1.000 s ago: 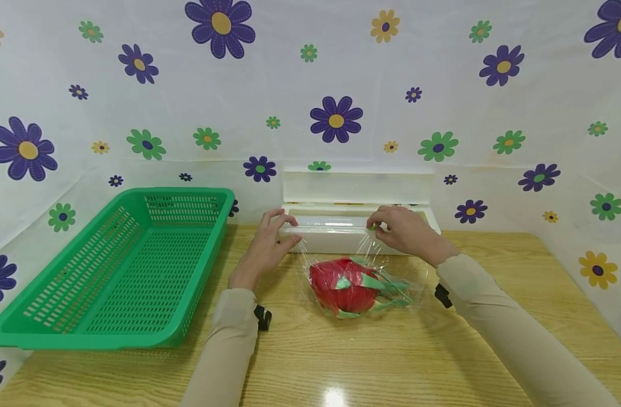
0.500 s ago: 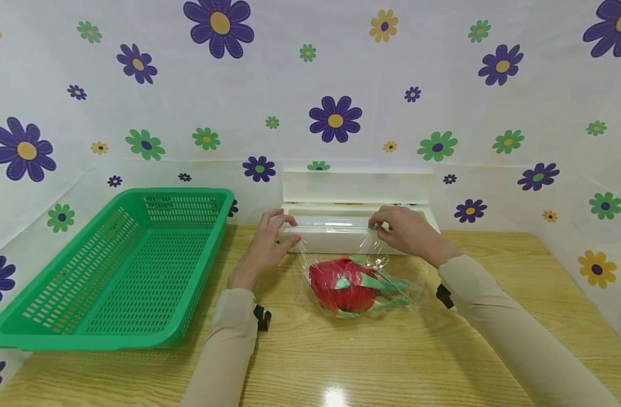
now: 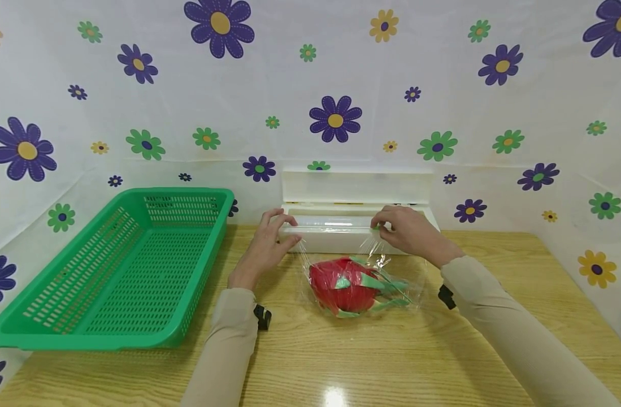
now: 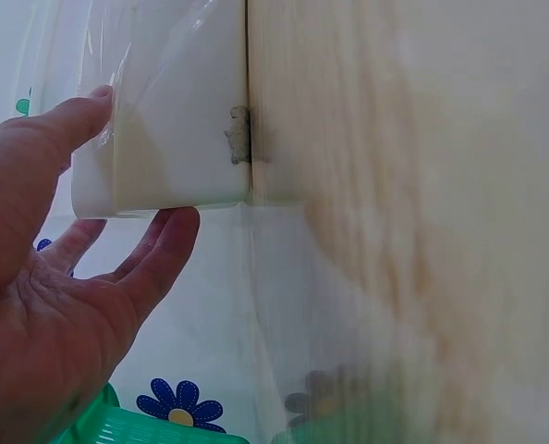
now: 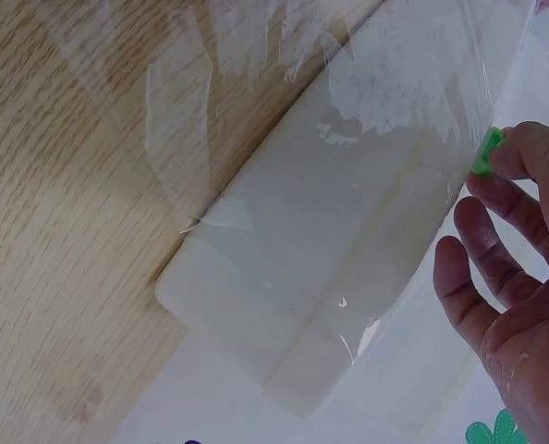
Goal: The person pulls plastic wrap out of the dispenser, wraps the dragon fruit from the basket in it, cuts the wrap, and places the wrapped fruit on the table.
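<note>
meanwhile right hand (image 3: 407, 230), pinching the green slider (image 5: 484, 152), has edged right; left hand (image 3: 266, 247) relaxed.

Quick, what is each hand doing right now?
Left hand: open, fingers steadying the white dispenser box.
Right hand: pinching the small green slider on the box.

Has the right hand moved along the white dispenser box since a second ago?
Yes, slightly: the right hand has slid a little rightward along the white dispenser box, which itself stays put.
</note>
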`<state>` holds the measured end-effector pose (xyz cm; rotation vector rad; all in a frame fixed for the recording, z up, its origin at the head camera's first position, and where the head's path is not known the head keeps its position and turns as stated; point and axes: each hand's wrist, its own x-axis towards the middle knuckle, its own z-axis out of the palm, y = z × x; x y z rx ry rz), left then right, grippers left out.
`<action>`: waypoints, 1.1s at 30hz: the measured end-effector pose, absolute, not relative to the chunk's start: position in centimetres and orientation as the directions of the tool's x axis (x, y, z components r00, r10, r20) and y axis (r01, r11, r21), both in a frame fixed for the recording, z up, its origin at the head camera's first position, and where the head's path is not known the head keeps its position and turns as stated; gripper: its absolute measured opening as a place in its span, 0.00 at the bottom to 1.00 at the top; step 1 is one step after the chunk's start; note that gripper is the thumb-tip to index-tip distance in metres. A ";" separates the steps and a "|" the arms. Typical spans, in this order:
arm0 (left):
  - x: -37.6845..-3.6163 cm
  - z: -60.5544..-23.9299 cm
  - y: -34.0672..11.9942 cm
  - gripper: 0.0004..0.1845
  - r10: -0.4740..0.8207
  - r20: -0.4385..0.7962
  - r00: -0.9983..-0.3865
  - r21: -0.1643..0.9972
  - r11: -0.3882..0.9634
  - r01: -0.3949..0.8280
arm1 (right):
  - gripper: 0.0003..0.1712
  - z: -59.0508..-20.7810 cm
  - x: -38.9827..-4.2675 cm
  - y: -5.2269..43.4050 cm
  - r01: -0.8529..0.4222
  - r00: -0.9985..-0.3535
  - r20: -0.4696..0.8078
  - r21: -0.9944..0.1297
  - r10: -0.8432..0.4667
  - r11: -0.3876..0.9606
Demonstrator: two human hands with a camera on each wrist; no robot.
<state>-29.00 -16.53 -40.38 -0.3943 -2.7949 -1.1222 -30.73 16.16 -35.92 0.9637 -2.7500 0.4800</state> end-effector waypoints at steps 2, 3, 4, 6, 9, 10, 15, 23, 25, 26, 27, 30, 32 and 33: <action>-29.0 -40.4 -16.5 0.15 0.200 0.193 -0.961 0.664 0.694 0.278 | 0.07 -35.9 -30.7 16.2 -0.633 -0.771 0.280 -0.242 -0.572 0.735; -29.0 -40.4 -16.5 0.15 0.200 0.192 -0.961 0.665 0.694 0.277 | 0.07 -35.9 -30.7 16.3 -0.632 -0.772 0.280 -0.243 -0.571 0.736; -29.0 -40.4 -16.5 0.15 0.199 0.192 -0.961 0.665 0.694 0.276 | 0.08 -35.9 -30.7 16.3 -0.632 -0.772 0.280 -0.245 -0.571 0.735; -29.0 -40.4 -16.5 0.15 0.199 0.191 -0.961 0.664 0.695 0.275 | 0.08 -35.8 -30.7 16.3 -0.631 -0.773 0.279 -0.245 -0.570 0.736; -29.0 -40.4 -16.5 0.15 0.198 0.191 -0.961 0.661 0.698 0.275 | 0.08 -35.8 -30.8 16.4 -0.626 -0.777 0.275 -0.248 -0.566 0.739; -29.0 -40.4 -16.5 0.15 0.198 0.191 -0.961 0.661 0.699 0.275 | 0.08 -35.8 -30.7 16.4 -0.626 -0.778 0.274 -0.251 -0.566 0.739; -29.0 -40.4 -16.5 0.15 0.193 0.184 -0.964 0.668 0.695 0.267 | 0.08 -35.8 -30.7 16.6 -0.620 -0.782 0.272 -0.249 -0.561 0.744; -29.2 -40.3 -16.6 0.15 0.194 0.191 -0.962 0.665 0.696 0.272 | 0.08 -35.8 -30.8 16.9 -0.645 -0.761 0.298 -0.246 -0.577 0.724; -29.1 -40.3 -16.6 0.15 0.194 0.187 -0.963 0.667 0.695 0.269 | 0.08 -35.9 -30.9 17.0 -0.646 -0.760 0.303 -0.247 -0.575 0.723; -29.1 -40.2 -16.6 0.15 0.193 0.183 -0.964 0.668 0.695 0.266 | 0.09 -36.0 -30.9 17.1 -0.645 -0.760 0.305 -0.248 -0.574 0.723; -29.0 -40.2 -16.6 0.15 0.193 0.179 -0.965 0.669 0.695 0.263 | 0.09 -36.0 -30.9 17.1 -0.645 -0.760 0.306 -0.250 -0.573 0.722; -28.9 -40.1 -16.6 0.15 0.192 0.171 -0.966 0.672 0.694 0.257 | 0.09 -36.1 -30.9 17.2 -0.642 -0.763 0.304 -0.259 -0.570 0.722; -28.9 -40.1 -16.6 0.15 0.192 0.170 -0.967 0.672 0.695 0.256 | 0.10 -36.1 -30.9 17.2 -0.641 -0.764 0.301 -0.265 -0.570 0.720; -28.9 -40.1 -16.6 0.15 0.192 0.172 -0.966 0.673 0.694 0.257 | 0.10 -36.1 -30.8 17.3 -0.639 -0.766 0.299 -0.267 -0.569 0.721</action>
